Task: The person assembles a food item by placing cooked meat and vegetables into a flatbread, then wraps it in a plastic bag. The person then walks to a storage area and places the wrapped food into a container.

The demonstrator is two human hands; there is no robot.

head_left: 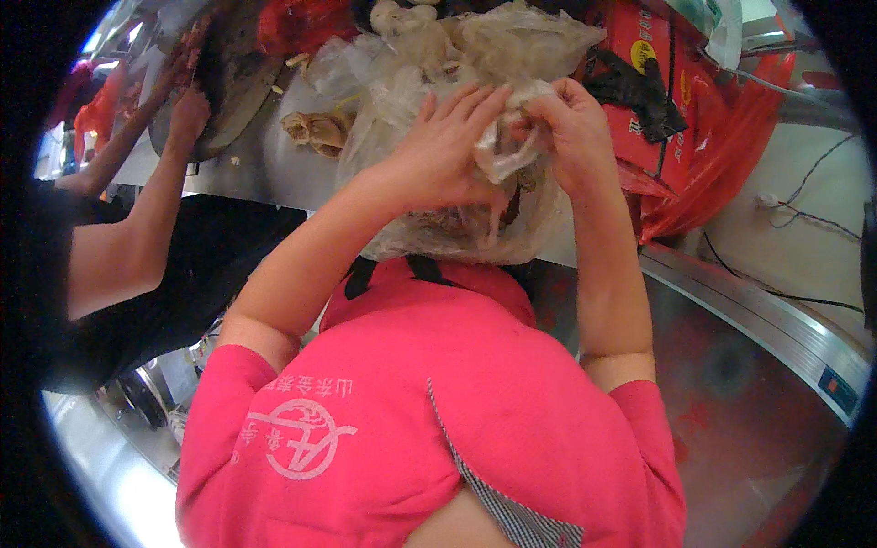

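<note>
A large clear plastic bag (390,130) with brownish food pieces (445,222) inside stands in front of me on a metal counter. My left hand (455,147) lies against the bag's upper part with its fingers spread; whether it grips any plastic cannot be told. On the right, my right hand (579,130) pinches a crumpled strip of clear plastic (510,147) between thumb and fingers. More bagged pale items (404,24) lie behind the bag. A brown wrapped piece (318,131) rests to its left.
A co-worker's hand (190,113) is at a round chopping board (240,103) on the left. At the right are a red printed box (637,103), a black glove or cloth (637,92) and a red plastic bag (733,151). A metal-edged appliance (774,308) curves along the right.
</note>
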